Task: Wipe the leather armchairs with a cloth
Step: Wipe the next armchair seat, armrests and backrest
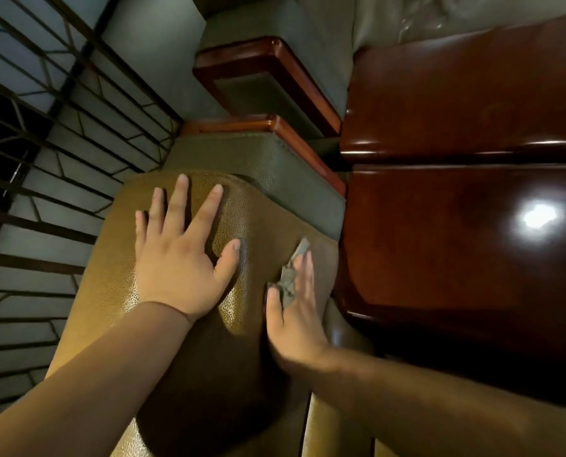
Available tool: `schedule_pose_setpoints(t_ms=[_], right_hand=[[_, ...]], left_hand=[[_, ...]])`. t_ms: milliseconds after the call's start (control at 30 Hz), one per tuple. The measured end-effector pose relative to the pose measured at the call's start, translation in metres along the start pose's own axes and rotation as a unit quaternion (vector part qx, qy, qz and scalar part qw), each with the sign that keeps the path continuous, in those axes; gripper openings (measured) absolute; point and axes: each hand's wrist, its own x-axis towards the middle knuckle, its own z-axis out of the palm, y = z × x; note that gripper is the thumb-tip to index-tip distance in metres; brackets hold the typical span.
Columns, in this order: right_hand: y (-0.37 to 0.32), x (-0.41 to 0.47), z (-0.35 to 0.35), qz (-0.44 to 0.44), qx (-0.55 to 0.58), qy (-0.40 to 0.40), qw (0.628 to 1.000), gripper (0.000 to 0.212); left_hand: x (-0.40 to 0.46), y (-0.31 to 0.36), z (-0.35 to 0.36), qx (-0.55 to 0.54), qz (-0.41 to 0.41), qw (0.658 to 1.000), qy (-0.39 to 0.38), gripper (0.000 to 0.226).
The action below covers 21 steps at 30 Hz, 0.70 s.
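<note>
Left hand: the left hand (179, 255) lies palm-down on the top of the armchair's backrest cushion (116, 291), fingers straight and spread wide, thumb splayed toward the right; the forearm runs in from the lower left corner.
Right hand: the right hand (294, 311) is turned on edge at the cushion's right side, fingers straight and close together, pointing away from the camera; its outline is motion-blurred.
Grip: the left hand holds nothing and only presses flat on the leather. The right hand has the cloth trapped between thumb and fingers; how tightly, I cannot tell through the blur.
Cloth: a small, crumpled grey cloth (289, 282), bunched against the right hand's fingers, with one corner sticking up past the fingertips; it sits at the cushion's right edge.
Writing: no readable lettering on any surface.
Armchair leather: tan-olive, pebble-grained, glossy where light strikes near the left wrist.
Armrest: an olive-green padded armrest (268, 159) trimmed in polished reddish wood lies beyond the cushion.
Table: a dark, high-gloss wooden table (456, 258) stands just beside the chair at right.
Window grille: dark metal bars (44, 127) fill the left.
</note>
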Motion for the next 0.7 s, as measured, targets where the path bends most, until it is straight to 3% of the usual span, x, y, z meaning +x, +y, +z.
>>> schedule_pose_setpoints(t_ms=[167, 233, 433, 600, 700], right_hand=[[0.022, 0.119, -0.041, 0.131, 0.059, 0.075, 0.987, 0.068], [0.044, 0.128, -0.046, 0.185, 0.051, 0.079, 0.978, 0.069], [0.048, 0.002, 0.017, 0.147, 0.052, 0.062, 0.986, 0.093], [0.062, 0.097, -0.026, 0.171, 0.023, 0.096, 0.98, 0.068], [0.066, 0.097, -0.031, 0.206, 0.034, 0.08, 0.975, 0.07]], left_hand=[[-0.002, -0.002, 0.003, 0.0, 0.007, 1.0, 0.014, 0.08], [-0.001, -0.001, 0.003, -0.003, 0.01, 1.0, 0.023, 0.081], [-0.003, 0.002, 0.0, -0.02, 0.002, 0.999, 0.036, 0.081], [-0.005, 0.001, 0.003, -0.015, -0.004, 0.999, 0.039, 0.08], [-0.003, 0.003, 0.002, -0.024, 0.002, 0.999, 0.043, 0.08]])
